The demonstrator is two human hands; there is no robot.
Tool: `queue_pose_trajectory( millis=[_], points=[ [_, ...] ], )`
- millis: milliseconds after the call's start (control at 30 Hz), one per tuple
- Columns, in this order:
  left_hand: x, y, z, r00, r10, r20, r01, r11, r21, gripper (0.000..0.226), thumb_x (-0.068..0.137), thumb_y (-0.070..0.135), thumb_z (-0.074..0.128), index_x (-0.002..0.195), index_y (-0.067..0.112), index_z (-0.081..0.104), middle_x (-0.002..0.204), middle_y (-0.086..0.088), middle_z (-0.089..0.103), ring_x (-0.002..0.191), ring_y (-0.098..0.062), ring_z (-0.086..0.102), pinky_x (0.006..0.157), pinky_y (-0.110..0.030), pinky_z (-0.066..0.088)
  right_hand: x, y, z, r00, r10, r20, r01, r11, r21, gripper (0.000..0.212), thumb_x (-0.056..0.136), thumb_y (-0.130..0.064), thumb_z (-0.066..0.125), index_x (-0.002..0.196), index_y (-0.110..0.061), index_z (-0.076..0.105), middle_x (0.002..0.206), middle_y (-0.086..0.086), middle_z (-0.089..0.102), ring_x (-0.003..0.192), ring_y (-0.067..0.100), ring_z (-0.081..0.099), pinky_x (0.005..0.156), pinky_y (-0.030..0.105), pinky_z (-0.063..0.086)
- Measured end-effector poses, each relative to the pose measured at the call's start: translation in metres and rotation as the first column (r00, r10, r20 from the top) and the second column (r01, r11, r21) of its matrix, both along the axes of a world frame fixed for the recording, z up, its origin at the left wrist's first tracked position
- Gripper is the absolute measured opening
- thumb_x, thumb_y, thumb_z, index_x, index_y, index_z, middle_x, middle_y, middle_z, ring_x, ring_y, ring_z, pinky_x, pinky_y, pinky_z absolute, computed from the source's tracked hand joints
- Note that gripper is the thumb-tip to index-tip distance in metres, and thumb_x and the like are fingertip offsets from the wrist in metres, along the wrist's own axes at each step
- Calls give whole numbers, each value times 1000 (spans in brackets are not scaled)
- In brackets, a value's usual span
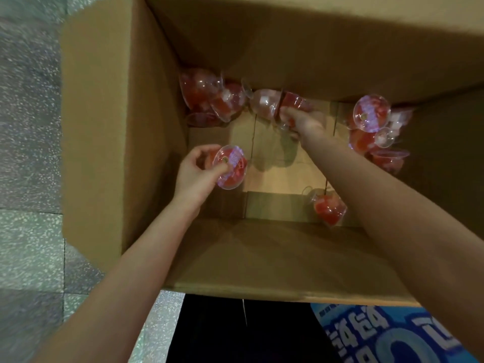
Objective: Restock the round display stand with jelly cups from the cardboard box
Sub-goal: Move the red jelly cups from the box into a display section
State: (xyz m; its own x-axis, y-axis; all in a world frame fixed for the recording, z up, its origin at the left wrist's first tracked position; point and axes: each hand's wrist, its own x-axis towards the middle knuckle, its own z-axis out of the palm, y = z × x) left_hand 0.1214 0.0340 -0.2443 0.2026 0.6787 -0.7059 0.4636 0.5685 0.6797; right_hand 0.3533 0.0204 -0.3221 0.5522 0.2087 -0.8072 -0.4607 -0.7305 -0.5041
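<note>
Both hands reach into the cardboard box [110, 121]. At centre left, the left hand [195, 174] grips 1 red jelly cup [231, 167] between thumb and fingers. Above centre, the right hand [303, 120] curls around another jelly cup [294, 100] near the far wall.

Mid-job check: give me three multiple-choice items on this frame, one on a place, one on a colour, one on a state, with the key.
1. Where is the lone cup?
A. by the box's near wall
B. outside the box
C. in the far-left corner

2. What colour is the jelly?
A. green
B. red
C. blue

3. What is the left hand doing?
A. lying flat on the floor
B. hanging empty
C. gripping a cup

Key: 1 A, it lies on the box bottom against the near wall. 2 B, every cup shows red. 3 C, fingers curl round the held cup.
</note>
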Motion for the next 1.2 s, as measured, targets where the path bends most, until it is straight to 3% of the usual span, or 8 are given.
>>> queue_pose_trajectory(
  millis=[167, 300, 400, 500, 633, 800, 967, 1200],
  points=[
    [0, 1, -1, 998, 42, 48, -40, 998, -50, 35, 76, 4, 72, 102, 26, 64, 107, 5, 65, 104, -16, 63, 89, -37, 55, -9, -21, 3, 994, -79, 74, 80, 997, -4, 22, 76, -19, 78, 93, -16, 65, 72, -6, 64, 59, 0, 59, 63, 15, 51],
    [4, -1, 6, 991, 61, 121, -49, 994, -97, 33, 76, 4, 73, 103, 23, 65, 110, -1, 66, 102, -20, 65, 82, -39, 58, -24, -52, 13, 995, -22, 98, 23, 1000, -6, 59, 67, -13, 84, 117, -4, 54, 101, -1, 64, 93, 15, 64, 85, 19, 50],
    [9, -11, 19, 981, 108, 161, -84, 986, -146, 28, 80, 11, 72, 106, 19, 64, 108, 0, 66, 97, -16, 66, 73, -33, 58, -34, -79, 46, 989, -35, 142, 35, 999, -2, 84, 48, -24, 91, 121, -11, 53, 110, 6, 66, 100, 22, 65, 93, 38, 53],
    [19, -30, 53, 965, 187, 185, -151, 970, -191, 33, 74, 20, 77, 104, 18, 64, 105, -2, 66, 89, -12, 66, 72, -30, 55, -43, -109, 108, 991, -7, 136, -11, 991, 133, 98, 43, -24, 92, 127, -17, 43, 108, -2, 62, 100, 11, 63, 95, 32, 51],
    [39, -64, 106, 945, 182, 273, -119, 965, -233, 45, 77, 18, 75, 119, 13, 61, 109, -4, 66, 93, -17, 65, 69, -25, 57, -57, -163, 196, 960, 16, 280, -102, 949, 298, 77, 60, 6, 83, 126, -7, 46, 98, -12, 57, 79, -16, 58, 80, 6, 43],
    [69, -121, 165, 928, 11, 374, 99, 956, -274, 26, 87, 13, 67, 111, 22, 64, 109, -1, 68, 98, -15, 66, 78, -28, 57, -82, -245, 274, 910, -181, 373, 61, 948, 313, 73, 60, -9, 90, 115, -24, 44, 106, -12, 57, 89, -12, 56, 86, 12, 42],
    [102, -204, 207, 881, -152, 449, 309, 902, -301, 29, 87, 2, 64, 116, 3, 59, 99, -7, 65, 93, -19, 63, 73, -29, 59, -113, -340, 330, 812, -403, 422, 289, 906, 309, 68, 64, -8, 88, 114, -17, 42, 100, -14, 54, 80, -20, 55, 74, 3, 41],
    [120, -331, 222, 730, -478, 488, 639, 730, -242, 33, 86, 4, 66, 119, 8, 62, 100, -6, 67, 92, -18, 63, 63, -20, 55, -155, -463, 338, 509, -613, 605, 603, 755, 257, 54, 69, -11, 85, 103, -30, 47, 102, -6, 61, 88, -2, 61, 80, 8, 44]
  ],
)
